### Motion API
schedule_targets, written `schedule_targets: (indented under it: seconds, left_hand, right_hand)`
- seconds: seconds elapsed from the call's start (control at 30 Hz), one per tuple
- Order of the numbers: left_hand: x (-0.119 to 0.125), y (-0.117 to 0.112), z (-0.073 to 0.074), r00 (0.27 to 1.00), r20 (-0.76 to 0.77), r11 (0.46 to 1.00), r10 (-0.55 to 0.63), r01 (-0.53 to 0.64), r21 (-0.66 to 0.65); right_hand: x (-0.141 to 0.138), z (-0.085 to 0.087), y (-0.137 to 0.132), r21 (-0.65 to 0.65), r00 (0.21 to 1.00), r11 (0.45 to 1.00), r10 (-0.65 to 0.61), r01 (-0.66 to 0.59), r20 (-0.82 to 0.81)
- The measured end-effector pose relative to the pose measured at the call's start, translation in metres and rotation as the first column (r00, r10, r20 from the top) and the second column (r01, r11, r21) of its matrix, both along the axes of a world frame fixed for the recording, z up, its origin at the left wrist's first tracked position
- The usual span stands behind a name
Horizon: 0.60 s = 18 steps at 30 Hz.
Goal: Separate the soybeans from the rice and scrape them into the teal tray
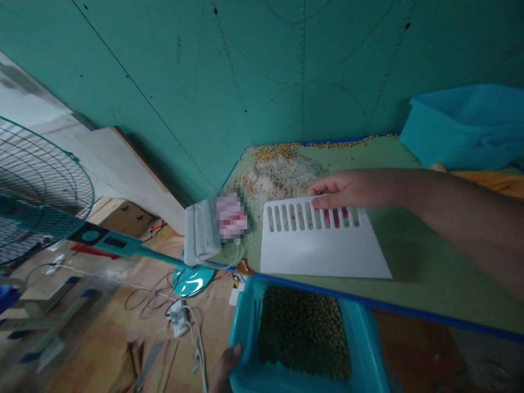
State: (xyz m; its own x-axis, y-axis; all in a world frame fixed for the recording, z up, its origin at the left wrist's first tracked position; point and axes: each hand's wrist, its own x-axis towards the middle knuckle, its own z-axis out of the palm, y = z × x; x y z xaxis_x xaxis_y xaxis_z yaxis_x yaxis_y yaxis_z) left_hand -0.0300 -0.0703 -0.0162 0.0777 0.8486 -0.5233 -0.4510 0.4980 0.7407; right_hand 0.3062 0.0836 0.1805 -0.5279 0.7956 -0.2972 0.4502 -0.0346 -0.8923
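My right hand [346, 189] reaches in from the right and grips the slotted top edge of a white plastic board [323, 248], fingers curled over the slots. The board lies flat on the green table top [409, 245]. My left hand [224, 368] holds the near left corner of a teal tray [245, 333], kept below the table's blue front edge. The tray is filled with small dark green beans [303, 330]. Only part of the left hand shows. A pile of yellow beans mixed with white grains [276, 169] lies at the table's back left corner.
A small white device [200, 232] with a cord sits at the table's left edge. A blue tub [466, 128] stands at the back right by the teal wall. A standing fan [41, 191] and cables [180, 319] are on the floor to the left.
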Motion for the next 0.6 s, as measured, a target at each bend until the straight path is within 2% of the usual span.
schedule_targets:
  seconds: [0.13, 0.27, 0.4, 0.6]
  left_hand:
    - [0.009, 0.000, 0.006, 0.997, -0.076, 0.996, -0.016, 0.010, -0.086]
    - [0.009, -0.001, 0.013, 0.989, -0.150, 0.996, -0.008, -0.005, -0.088]
    - [0.005, -0.001, 0.016, 0.974, -0.226, 0.999, 0.014, -0.023, -0.036]
    - [0.003, 0.000, 0.010, 0.957, -0.290, 1.000, 0.022, -0.023, 0.001]
  right_hand:
    - [0.012, 0.003, 0.008, 0.115, 0.984, 0.977, -0.178, 0.179, -0.025]
    - [0.025, 0.007, 0.015, 0.187, 0.948, 0.930, -0.315, 0.316, -0.038]
    - [0.028, 0.002, 0.020, 0.154, 0.932, 0.920, -0.362, 0.361, -0.026]
    - [0.017, -0.015, 0.024, 0.119, 0.947, 0.940, -0.319, 0.320, -0.033]
